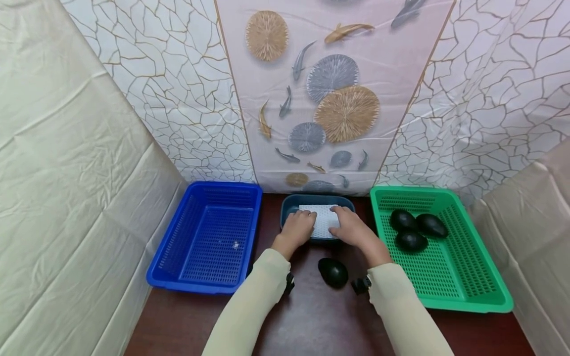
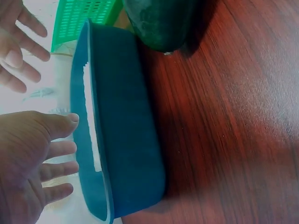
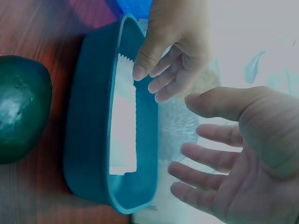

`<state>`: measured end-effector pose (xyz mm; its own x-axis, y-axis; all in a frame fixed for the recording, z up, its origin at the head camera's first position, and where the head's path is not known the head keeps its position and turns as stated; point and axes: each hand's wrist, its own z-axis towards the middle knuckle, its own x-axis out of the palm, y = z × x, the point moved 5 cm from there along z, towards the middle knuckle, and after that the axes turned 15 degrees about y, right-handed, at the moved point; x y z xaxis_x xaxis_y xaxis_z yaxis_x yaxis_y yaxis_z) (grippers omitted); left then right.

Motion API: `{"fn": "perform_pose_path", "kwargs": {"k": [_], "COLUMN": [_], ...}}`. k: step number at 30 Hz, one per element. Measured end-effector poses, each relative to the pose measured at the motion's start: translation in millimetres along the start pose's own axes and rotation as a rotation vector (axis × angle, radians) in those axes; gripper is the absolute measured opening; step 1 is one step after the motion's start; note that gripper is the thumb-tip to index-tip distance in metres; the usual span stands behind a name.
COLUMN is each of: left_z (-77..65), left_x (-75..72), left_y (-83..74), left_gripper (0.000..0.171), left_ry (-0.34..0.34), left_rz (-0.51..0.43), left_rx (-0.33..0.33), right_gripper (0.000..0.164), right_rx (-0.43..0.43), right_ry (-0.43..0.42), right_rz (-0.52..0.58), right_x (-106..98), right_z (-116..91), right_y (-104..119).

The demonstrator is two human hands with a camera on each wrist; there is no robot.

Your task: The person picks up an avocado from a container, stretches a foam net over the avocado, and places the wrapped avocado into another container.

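A white textured sheet point(image 1: 324, 221) lies in the small teal tub point(image 2: 124, 126), its edge jagged in the right wrist view. Over the tub's left part is my left hand point(image 1: 299, 226), fingers loosely bent and holding nothing. My right hand point(image 1: 352, 227) hovers at the sheet's right side, its fingers spread in the right wrist view point(image 3: 233, 154). Both hands look apart from the sheet in the wrist views. Just in front of the tub, on the table, lies a dark green avocado point(image 1: 333, 273).
A blue basket point(image 1: 202, 287) stands at the left with a small white speck inside. To the right is a green basket point(image 1: 445, 282) with three dark avocados point(image 1: 410, 241). Patterned cloth point(image 1: 307, 163) hangs behind the brown table point(image 1: 311, 326).
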<state>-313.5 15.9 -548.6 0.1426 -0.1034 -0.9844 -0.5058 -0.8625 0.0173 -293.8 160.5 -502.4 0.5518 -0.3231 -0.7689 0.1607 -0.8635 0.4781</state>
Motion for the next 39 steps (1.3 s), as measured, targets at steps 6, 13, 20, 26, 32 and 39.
{"fn": "perform_pose_path", "kwargs": {"k": [6, 13, 20, 26, 32, 39], "left_z": [12.8, 19.1, 19.4, 20.0, 14.5, 10.7], "left_x": [6.3, 12.8, 14.7, 11.3, 2.5, -9.6], "left_y": [0.1, -2.3, -3.4, -3.3, 2.4, 9.6], "left_gripper": [0.024, 0.028, 0.026, 0.026, 0.025, 0.021], "left_ry": [0.057, 0.137, 0.105, 0.083, 0.051, 0.067], "left_rz": [0.011, 0.036, 0.039, 0.012, -0.051, -0.159], "left_rx": [0.010, -0.003, 0.007, 0.020, 0.053, 0.053], "right_gripper": [0.061, 0.056, 0.054, 0.054, 0.056, 0.055], "right_rx": [0.000, 0.037, 0.067, 0.063, 0.057, 0.030], "right_ry": [0.025, 0.044, 0.035, 0.027, 0.029, -0.014], "right_rz": [0.035, 0.070, 0.073, 0.090, 0.098, 0.119], "right_x": [0, 3, 7, 5, 1, -14], "right_z": [15, 25, 32, 31, 31, 19], "right_y": [-8, -19, -29, -33, -34, -27]}}
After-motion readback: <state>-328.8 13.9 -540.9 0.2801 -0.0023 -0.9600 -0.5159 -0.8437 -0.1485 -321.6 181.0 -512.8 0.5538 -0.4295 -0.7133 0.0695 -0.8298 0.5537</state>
